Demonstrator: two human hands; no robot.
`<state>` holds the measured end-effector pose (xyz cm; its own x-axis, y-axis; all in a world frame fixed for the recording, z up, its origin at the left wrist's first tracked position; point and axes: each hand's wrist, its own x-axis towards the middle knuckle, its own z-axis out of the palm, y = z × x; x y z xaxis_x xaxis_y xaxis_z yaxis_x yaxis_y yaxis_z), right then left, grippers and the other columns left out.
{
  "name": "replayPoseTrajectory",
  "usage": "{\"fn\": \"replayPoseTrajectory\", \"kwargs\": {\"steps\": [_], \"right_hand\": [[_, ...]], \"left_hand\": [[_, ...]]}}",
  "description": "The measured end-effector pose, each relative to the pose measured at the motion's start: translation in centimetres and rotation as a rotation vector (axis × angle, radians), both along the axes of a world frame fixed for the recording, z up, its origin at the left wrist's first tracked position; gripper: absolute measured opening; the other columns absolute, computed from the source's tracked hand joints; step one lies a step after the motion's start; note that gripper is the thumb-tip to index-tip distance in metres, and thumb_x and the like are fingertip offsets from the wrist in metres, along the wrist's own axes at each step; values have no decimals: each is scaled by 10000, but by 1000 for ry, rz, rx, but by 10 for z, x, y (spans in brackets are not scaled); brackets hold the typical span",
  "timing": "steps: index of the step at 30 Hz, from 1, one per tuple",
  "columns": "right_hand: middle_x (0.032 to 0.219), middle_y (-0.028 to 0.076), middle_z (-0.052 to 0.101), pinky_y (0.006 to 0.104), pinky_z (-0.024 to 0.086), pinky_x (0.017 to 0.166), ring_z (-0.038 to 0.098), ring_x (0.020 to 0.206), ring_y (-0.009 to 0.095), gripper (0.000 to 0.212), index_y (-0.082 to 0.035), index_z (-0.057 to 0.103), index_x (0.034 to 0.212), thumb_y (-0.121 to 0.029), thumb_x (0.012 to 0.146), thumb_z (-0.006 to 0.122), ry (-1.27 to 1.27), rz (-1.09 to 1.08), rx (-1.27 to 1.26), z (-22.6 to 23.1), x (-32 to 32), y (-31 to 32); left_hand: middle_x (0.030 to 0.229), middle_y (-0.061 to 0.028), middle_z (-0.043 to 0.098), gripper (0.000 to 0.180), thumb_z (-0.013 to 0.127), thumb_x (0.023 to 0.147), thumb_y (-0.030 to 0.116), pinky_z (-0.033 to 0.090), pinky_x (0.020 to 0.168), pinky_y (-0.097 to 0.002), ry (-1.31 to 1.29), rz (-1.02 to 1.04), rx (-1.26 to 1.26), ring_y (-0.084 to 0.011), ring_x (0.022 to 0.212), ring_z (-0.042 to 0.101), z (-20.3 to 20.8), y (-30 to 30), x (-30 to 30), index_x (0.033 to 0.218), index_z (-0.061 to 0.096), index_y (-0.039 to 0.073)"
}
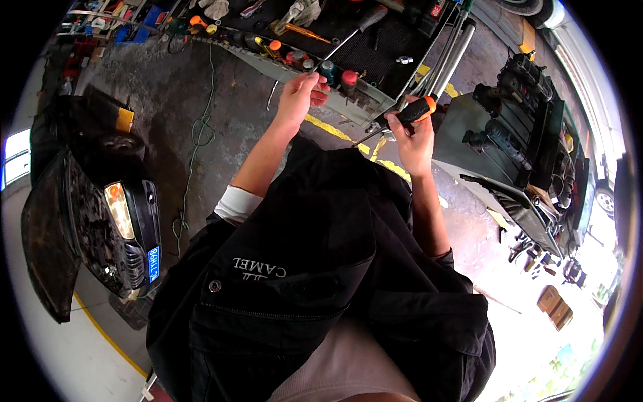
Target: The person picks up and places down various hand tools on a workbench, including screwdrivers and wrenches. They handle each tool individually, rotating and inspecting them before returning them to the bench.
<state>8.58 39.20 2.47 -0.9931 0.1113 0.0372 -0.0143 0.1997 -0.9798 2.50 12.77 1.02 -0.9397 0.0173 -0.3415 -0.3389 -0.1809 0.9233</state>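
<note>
My left hand (pixel 300 100) is at the near edge of a tool cart's tray, thumb and index finger pinched at the tip of a long screwdriver (pixel 343 51). That screwdriver's grey handle points away from me, over the dark tray mat. In my right hand (pixel 413 144) is a second screwdriver (pixel 418 109) with a black and orange handle, its thin shaft slanting down to the left. Along the cart's near edge (pixel 375 107) stand a red-capped container (pixel 349 80) and a dark teal one (pixel 327 70), just beyond my left hand.
An orange-handled tool (pixel 308 32) and a small socket (pixel 404 60) lie on the tray. Metal bars (pixel 455 57) rise at its right end. A bench with machine parts (pixel 499 141) stands to the right. A black car (pixel 100 221) with its hood raised is at left; a cable (pixel 201 127) trails nearby.
</note>
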Motion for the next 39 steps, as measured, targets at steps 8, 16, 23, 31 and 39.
{"fn": "replayPoseTrajectory", "kwargs": {"steps": [8, 16, 23, 31, 39], "right_hand": [[915, 37, 721, 265, 542, 774, 652, 827, 78, 463, 2, 546, 1301, -105, 904, 759, 0, 12, -3, -2, -2, -3], [943, 31, 724, 245, 535, 759, 642, 826, 56, 434, 5, 558, 1294, -77, 909, 742, 2, 41, -1, 13, -11, -8], [959, 30, 728, 253, 548, 758, 659, 813, 67, 448, -9, 574, 1290, -75, 889, 761, 88, 112, 80, 19, -34, -16], [907, 86, 719, 306, 568, 759, 707, 806, 155, 426, -30, 632, 1220, -183, 862, 806, 54, 243, 321, 40, -57, -31], [888, 94, 716, 318, 567, 699, 702, 728, 171, 504, -58, 633, 1227, -179, 785, 843, 35, 206, 472, 51, -60, -40]], "left_hand": [[1013, -37, 705, 211, 581, 1016, 193, 544, 795, -268, -19, -329, -109, -124, 870, 681, -41, 7, 30, 1128, 658, 32], [1086, -54, 694, 358, 624, 1028, 268, 538, 873, -284, 11, -607, -183, -123, 919, 657, -75, 17, 49, 1292, 630, 26], [1125, -57, 696, 367, 572, 1054, 262, 536, 818, -256, -146, -543, -65, -107, 912, 671, -86, 27, 42, 1302, 617, -4], [1114, -54, 708, 313, 571, 1047, 220, 530, 685, -234, -122, -349, 55, -109, 792, 690, -139, 39, 26, 1268, 632, 8], [1157, -70, 707, 286, 564, 1051, 201, 529, 679, -225, -186, -251, 28, -127, 810, 712, -134, 58, 19, 1270, 629, 28]]}}
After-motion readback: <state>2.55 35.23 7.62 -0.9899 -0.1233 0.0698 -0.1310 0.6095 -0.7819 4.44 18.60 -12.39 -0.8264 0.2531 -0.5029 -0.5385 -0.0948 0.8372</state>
